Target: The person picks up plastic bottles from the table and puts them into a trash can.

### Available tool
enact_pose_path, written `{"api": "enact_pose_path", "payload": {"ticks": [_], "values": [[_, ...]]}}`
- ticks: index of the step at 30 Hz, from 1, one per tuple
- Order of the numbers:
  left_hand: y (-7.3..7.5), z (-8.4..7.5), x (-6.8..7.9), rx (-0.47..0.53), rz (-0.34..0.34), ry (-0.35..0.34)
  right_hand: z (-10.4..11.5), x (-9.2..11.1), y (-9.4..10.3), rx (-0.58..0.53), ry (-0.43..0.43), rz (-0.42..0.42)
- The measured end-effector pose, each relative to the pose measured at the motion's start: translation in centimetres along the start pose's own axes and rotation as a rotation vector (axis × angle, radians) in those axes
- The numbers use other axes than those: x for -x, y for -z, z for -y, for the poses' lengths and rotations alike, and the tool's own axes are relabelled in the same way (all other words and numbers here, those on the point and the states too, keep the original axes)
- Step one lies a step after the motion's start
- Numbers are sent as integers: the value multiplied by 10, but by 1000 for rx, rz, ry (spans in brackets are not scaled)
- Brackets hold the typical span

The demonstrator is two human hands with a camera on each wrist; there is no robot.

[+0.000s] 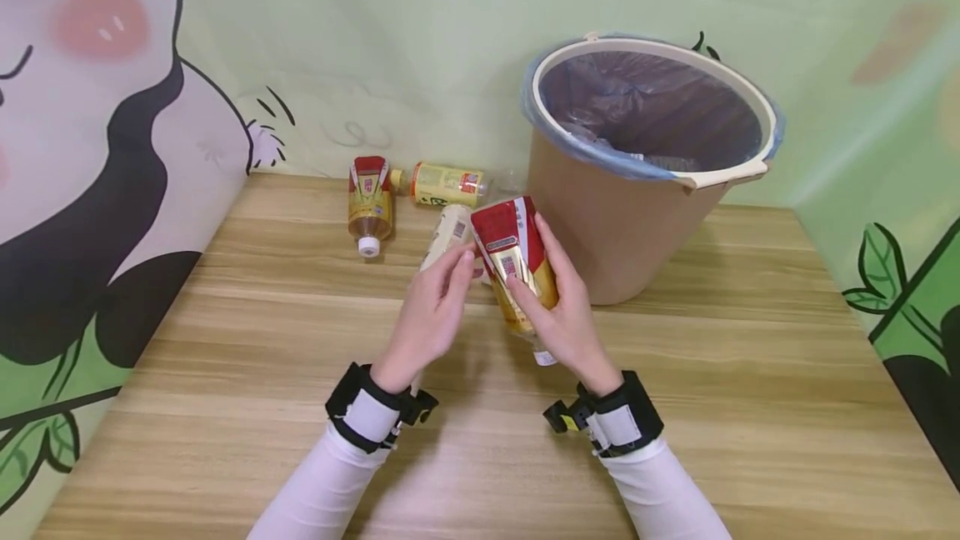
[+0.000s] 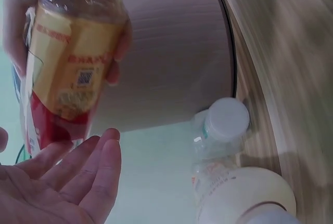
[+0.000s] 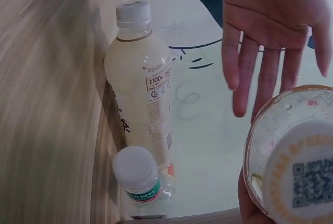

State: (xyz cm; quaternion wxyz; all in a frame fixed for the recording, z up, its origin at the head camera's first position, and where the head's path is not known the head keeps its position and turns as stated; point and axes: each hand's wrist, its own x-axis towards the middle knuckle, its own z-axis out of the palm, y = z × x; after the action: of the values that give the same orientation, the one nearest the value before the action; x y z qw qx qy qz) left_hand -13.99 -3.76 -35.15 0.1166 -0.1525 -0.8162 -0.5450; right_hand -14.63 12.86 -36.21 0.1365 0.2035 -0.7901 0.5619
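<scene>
landmark: the bin [image 1: 607,227]. viewing remotely, i see the right hand [image 1: 573,319] just left of its wall, curled around the red-and-gold bottle [image 1: 517,244], thumb on the label, white cap [image 1: 545,357] pointing down. the left hand [image 1: 435,307], farther left of the bin, is open with fingers extended and holds nothing; i cannot tell whether the fingertips touch the bottle.

obscured: the cream bottle [image 1: 450,232], left of the bin, is mostly covered by the hands in my head view; the right wrist view shows more of it. the green-label bottle [image 3: 143,180] lies between it and the bin, its body hard to make out.

containers: the bin has a translucent liner [image 1: 645,107]; clear plastic inside is partly masked by the near rim, identity uncertain. the held bottle's label covers most of it, so i cannot read its fill. the yellow-label bottle [image 1: 447,184] lies left of the bin, yellow cap away from it. a similar bottle [image 1: 370,198] in red and gold lies farthest left on the surface [image 1: 247,340].
</scene>
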Motion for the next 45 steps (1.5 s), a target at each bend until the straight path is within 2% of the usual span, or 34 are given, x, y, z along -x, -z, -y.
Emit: {"api": "enact_pose_path", "payload": {"ticks": [7,14,16,20,25,29,34,37,39,41,45], "values": [[2,5,-5,-17,-5,-25,6,-3,2,55,71,-13],[-3,36,-18,-45,-9,-51,20,-15,15,144,186,-3],[-3,39,-22,-37,-4,-66,27,-20,21,170,213,4],[-1,33,-32,-36,7,-92,47,-32,32,211,285,2],[-3,21,-48,-74,-9,-158,75,-49,48,258,397,-31],[-9,8,-64,-179,-43,-245,91,-67,64,321,492,-59],[-20,-9,-84,-299,-126,-431,92,-96,90,443,584,-102],[-27,-16,-96,-353,-164,-556,90,-112,108,511,570,-123],[-31,-20,-101,-403,-162,-601,89,-121,118,543,534,-130],[-34,-23,-104,-465,-142,-611,88,-129,127,565,464,-138],[-40,-26,-105,-565,-74,-569,81,-143,141,632,314,-149]]}}
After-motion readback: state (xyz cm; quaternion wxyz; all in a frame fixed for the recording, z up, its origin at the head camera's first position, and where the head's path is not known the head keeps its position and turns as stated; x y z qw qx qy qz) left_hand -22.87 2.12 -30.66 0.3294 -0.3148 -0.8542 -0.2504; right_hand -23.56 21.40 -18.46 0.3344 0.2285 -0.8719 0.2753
